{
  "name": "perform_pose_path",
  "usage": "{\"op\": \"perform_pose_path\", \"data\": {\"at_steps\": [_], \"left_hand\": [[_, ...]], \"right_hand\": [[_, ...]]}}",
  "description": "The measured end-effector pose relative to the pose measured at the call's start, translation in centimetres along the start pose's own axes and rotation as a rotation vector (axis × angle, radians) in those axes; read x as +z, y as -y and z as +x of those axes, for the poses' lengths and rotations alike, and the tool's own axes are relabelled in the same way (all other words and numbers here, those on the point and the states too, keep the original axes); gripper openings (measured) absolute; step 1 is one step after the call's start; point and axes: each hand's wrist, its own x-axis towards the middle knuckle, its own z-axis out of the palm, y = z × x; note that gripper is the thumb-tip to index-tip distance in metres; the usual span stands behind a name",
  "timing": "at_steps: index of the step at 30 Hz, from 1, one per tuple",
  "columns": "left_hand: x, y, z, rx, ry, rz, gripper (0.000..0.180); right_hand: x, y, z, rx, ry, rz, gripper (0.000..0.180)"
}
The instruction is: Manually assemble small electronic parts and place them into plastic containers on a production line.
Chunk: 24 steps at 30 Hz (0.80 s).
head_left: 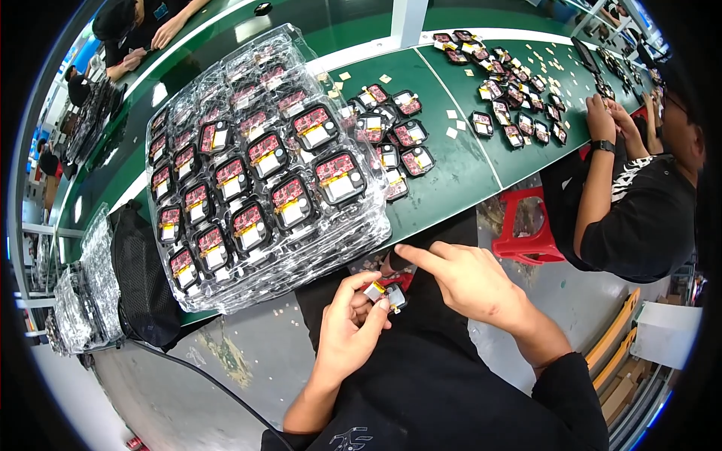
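In front of my body, my left hand point(353, 323) grips a small electronic device point(393, 298) between thumb and fingers. It has a black rim and a silver-white battery, and looks like the units on the table. To its right, my right hand point(474, 286) hovers with the index finger stretched out to the left, close to the table's front edge. The other fingers of that hand are bent and partly hidden; I see nothing in it. Beyond my hands stands a stack of clear plastic trays point(316, 252), whose top tray carries several black-rimmed devices point(291, 201) with red circuit boards.
Loose devices point(415, 160) lie on the green table point(451, 184) right of the trays, with another group point(519, 98) farther right among pale square pieces point(451, 132). A co-worker point(639, 195) sits at the right by a red stool point(523, 225). A black bag point(143, 263) hangs at left.
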Motion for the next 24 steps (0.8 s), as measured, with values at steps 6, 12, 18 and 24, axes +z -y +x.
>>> {"op": "perform_pose_path", "data": {"at_steps": [6,12,18,24], "left_hand": [[0.3,-0.1,-0.2,0.006,0.034,0.084,0.058],[0.6,-0.5,-0.1,0.067,0.117,0.210,0.065],[0.7,0.1,0.1,-0.010,0.048,0.007,0.055],[0.6,0.6,0.3,0.032,-0.004,-0.025,0.035]], "right_hand": [[-0.3,0.9,0.0,-0.018,-0.067,0.500,0.030],[1.5,0.8,0.4,-0.187,-0.031,0.556,0.027],[1.2,1.1,0.6,-0.111,-0.149,0.621,0.024],[0.7,0.9,0.1,0.031,-0.126,0.642,0.013]]}}
